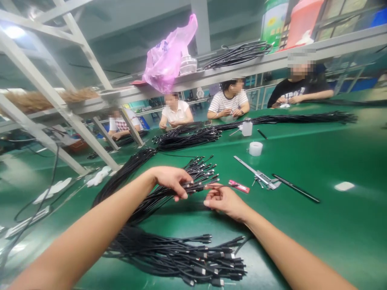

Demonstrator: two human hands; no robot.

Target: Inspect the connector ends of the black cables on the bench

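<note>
Over the green table [317, 157], the left hand [173, 181] grips the upper bundle [151, 199] of black cables near its plugs, thumb and fingers wrapped around part of it. Facing it, the right hand [225, 201] has its fingers curled in, narrow, the fingertips right beside the plug ends; whether they pinch a cable, I cannot tell. That bundle lies mid-table, its plugs fanned out between and beyond the two hands. Nearer the wearer, below both hands, rests the lower bundle [217, 262], plugs pointing right.

Just past the right hand lies a pink strip [238, 186], then a caliper [263, 177] (its jaws toward the right) and a black rod [296, 188] slanting away from it. Farther back stand a white roll [255, 149] and a white bottle [247, 128]. More cables [187, 137] stretch across the table, and four people sit along the far side, their hands near the tabletop.
</note>
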